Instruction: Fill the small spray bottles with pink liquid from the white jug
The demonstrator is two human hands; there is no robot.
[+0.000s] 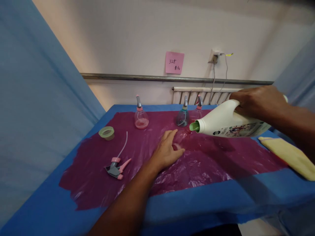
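My right hand (258, 100) is wrapped round the handle of a cream-coloured jug (221, 121), tipped on its side so that its green-lipped mouth points left. Below and left of that mouth is a clear bottle (182, 139), hard to make out against the purple sheet. Curved round the bottle's left side, my left hand (168, 149) has its thumb and fingers spread on either side of it. A detached grey and pink spray head (115, 167) with its thin tube lies to the left. Whether liquid is flowing from the jug is unclear.
Several spray bottles stand at the back: one with pink liquid (141, 121), a teal one (182, 117) and a pink-collared one (197, 113). A green-lidded cup (107, 133) stands left. A folded yellow cloth (290, 155) lies right. Purple plastic (91, 177) covers the blue table.
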